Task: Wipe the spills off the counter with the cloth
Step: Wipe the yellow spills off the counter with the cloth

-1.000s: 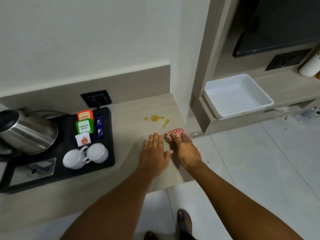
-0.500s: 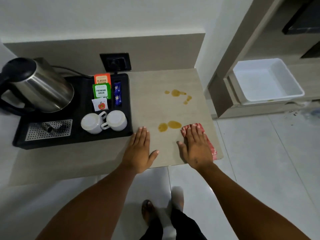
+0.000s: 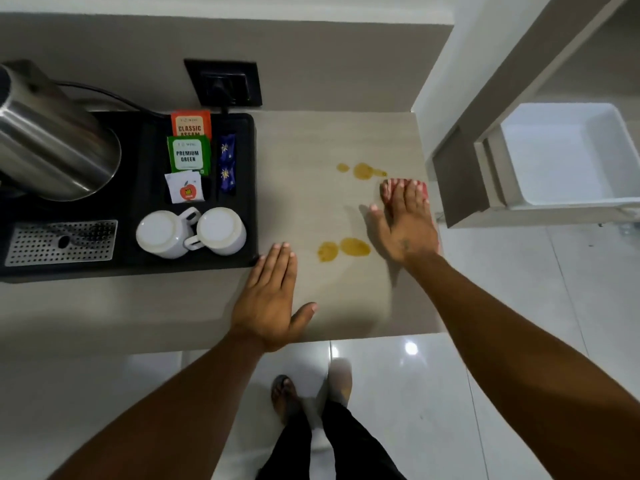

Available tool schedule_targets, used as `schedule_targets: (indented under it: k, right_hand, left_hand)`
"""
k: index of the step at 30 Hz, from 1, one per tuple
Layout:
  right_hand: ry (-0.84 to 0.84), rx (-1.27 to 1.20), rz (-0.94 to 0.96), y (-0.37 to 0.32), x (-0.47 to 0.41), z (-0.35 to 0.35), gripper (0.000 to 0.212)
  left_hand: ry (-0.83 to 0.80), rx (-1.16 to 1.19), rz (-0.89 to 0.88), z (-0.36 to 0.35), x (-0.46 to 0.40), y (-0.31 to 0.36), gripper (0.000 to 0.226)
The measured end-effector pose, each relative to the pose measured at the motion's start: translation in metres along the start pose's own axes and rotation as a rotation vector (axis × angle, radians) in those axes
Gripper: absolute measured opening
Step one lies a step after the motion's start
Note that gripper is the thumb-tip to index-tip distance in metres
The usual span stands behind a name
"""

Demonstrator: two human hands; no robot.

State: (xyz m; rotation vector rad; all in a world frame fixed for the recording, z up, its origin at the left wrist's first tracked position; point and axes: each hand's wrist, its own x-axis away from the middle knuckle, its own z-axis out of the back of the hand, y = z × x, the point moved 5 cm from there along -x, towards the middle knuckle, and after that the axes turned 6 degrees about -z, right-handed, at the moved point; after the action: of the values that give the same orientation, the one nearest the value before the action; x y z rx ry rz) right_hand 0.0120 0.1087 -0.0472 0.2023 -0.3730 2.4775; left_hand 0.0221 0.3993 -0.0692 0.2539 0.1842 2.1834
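Two groups of amber spills lie on the beige counter (image 3: pixel 311 140): a far group (image 3: pixel 362 170) and a near pair (image 3: pixel 343 249). My right hand (image 3: pixel 403 223) presses flat on a red-and-white cloth (image 3: pixel 387 189) at the counter's right edge, between the two groups; only the cloth's far end and a thin right edge show. My left hand (image 3: pixel 272 296) rests flat and empty on the counter, fingers together, just left of the near spills.
A black tray (image 3: pixel 138 188) on the left holds a steel kettle (image 3: pixel 52 143), tea sachets (image 3: pixel 188 154) and two white cups (image 3: pixel 190 232). A wall socket (image 3: pixel 223 83) sits behind. A white bin (image 3: pixel 568 154) stands in the shelf unit to the right. Tiled floor lies below.
My right hand has pushed the cloth away from me along the counter's right edge, past the near spills toward the far ones. My left hand stays flat. The view has tilted further down.
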Motion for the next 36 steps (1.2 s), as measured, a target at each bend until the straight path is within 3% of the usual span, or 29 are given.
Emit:
schedule_targets:
  k: [3, 8, 12, 19, 24, 29, 36]
  right_hand:
    - [0.033, 0.035, 0.045, 0.012, -0.02, 0.004, 0.09]
    - [0.026, 0.017, 0.047, -0.025, -0.085, 0.012, 0.094]
    - [0.033, 0.084, 0.187, -0.014, -0.063, 0.008, 0.096]
    - [0.02, 0.072, 0.116, -0.04, -0.131, 0.022, 0.107]
    - [0.005, 0.093, 0.298, -0.061, -0.101, 0.005, 0.099]
    - [0.007, 0.039, 0.267, -0.049, -0.117, 0.017, 0.093]
    - [-0.026, 0.072, 0.427, -0.123, -0.121, 0.0, 0.081]
  left_hand:
    - [-0.01, 0.003, 0.003, -0.002, 0.0, -0.001, 0.095]
    - [0.0, -0.006, -0.006, 0.0, -0.002, -0.001, 0.094]
    - [0.014, 0.006, -0.008, -0.003, -0.002, -0.003, 0.096]
    - [0.028, 0.03, 0.013, -0.004, -0.002, -0.002, 0.095]
    - [0.025, 0.033, 0.017, 0.001, 0.0, 0.001, 0.095]
    - [0.042, 0.036, 0.017, 0.003, -0.001, 0.001, 0.096]
    - [0.065, 0.051, 0.01, 0.003, -0.001, 0.002, 0.097]
